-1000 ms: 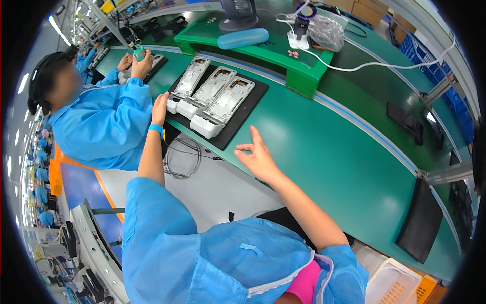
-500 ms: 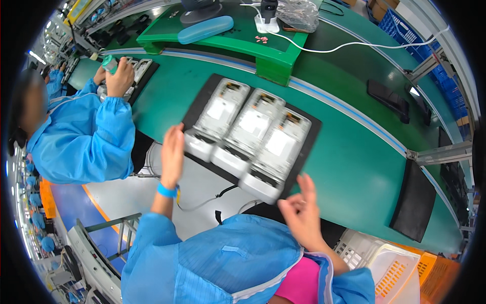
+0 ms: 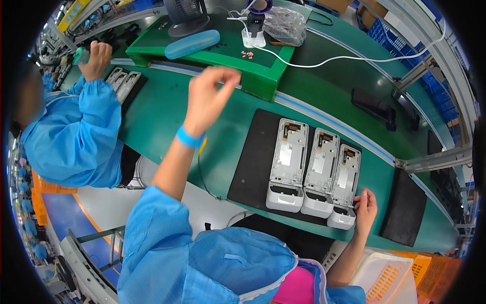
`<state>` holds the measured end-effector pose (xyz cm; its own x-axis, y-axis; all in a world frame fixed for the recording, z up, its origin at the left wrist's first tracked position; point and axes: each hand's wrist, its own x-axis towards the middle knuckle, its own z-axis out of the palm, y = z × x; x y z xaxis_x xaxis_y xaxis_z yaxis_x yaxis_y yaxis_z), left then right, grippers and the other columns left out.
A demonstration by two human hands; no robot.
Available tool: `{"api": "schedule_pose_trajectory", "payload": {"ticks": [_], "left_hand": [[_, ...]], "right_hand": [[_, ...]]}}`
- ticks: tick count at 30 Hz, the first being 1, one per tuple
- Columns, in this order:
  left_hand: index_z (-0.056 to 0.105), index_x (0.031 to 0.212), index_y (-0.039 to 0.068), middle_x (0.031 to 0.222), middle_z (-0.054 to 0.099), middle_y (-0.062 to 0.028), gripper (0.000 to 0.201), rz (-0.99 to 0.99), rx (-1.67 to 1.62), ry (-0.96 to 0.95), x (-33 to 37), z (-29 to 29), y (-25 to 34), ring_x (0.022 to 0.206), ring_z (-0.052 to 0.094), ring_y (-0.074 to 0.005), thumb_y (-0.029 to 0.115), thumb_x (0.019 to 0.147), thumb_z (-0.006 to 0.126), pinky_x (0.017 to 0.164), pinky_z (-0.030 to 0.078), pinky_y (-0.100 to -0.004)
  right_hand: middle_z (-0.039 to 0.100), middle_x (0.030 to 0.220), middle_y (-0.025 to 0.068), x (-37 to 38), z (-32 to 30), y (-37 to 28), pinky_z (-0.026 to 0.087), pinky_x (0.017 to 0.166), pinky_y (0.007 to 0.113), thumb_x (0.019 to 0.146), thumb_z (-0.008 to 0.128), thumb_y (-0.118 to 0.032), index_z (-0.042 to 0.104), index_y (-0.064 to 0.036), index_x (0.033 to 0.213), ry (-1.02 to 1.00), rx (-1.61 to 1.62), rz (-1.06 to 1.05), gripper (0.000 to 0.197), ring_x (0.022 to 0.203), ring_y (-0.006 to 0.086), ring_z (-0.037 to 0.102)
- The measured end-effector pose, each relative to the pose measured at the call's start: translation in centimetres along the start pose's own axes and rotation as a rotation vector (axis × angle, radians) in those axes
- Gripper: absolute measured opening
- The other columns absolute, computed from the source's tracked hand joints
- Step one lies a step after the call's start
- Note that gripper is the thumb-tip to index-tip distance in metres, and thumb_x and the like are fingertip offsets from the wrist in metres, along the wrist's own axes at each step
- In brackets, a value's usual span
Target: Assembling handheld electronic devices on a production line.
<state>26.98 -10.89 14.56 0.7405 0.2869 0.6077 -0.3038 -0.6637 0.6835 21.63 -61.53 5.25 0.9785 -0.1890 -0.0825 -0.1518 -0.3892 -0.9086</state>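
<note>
Three light-grey plastic device housings stand side by side on a black mat (image 3: 249, 162): a left housing (image 3: 288, 162), a middle housing (image 3: 320, 169) and a right housing (image 3: 345, 182). Each has an open shallow recess and a thicker rounded block at its near end. My left hand (image 3: 208, 96) is raised over the bench, left of the green shelf's leg, its fingers loosely bent and a gap showing beside the thumb; I see nothing in it. Beside the near end of the right housing is my right hand (image 3: 365, 206), fingers slightly bent, seemingly touching its side.
Ahead, a green raised shelf (image 3: 263, 83) bears a blue case (image 3: 192, 44), a fan, a dark device on a white stand (image 3: 254, 38) and small pink pieces (image 3: 247, 54). A co-worker in blue (image 3: 76, 131) works at the left. Another black mat (image 3: 403, 207) lies right.
The black mat and housings have shifted right, and the housings now sit toward the mat's right side. My left hand has risen away from the mat; my right hand moved right with the housings.
</note>
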Motion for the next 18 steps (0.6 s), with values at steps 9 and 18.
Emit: {"api": "schedule_pose_trajectory", "payload": {"ticks": [9, 18], "left_hand": [[0.078, 0.084, 0.003, 0.077, 0.069, -0.0086, 0.018, -0.088, 0.181, 0.001, 8.3, 5.8, -6.8, 0.066, 0.065, -0.0192, 0.017, 0.074, 0.085, 0.062, 0.052, -0.0319], [0.078, 0.086, 0.001, 0.075, 0.073, -0.0091, 0.019, -0.133, 0.301, -0.129, 9.6, 6.1, -6.0, 0.066, 0.067, -0.0168, 0.018, 0.077, 0.084, 0.063, 0.052, -0.0301]], "right_hand": [[0.068, 0.085, 0.0036, 0.4, -1.1, 0.3, 0.034, 0.051, 0.017, 0.105, 0.057, -0.019, 0.063, -0.0008, 0.118, -0.07, 0.27, 0.077, 0.024, 0.058, 0.0012, 0.046], [0.07, 0.087, 0.0063, 1.0, -1.6, -0.2, 0.035, 0.05, 0.018, 0.104, 0.057, -0.019, 0.063, -0.0007, 0.118, -0.138, 0.326, 0.122, 0.024, 0.057, 0.0024, 0.047]]}}
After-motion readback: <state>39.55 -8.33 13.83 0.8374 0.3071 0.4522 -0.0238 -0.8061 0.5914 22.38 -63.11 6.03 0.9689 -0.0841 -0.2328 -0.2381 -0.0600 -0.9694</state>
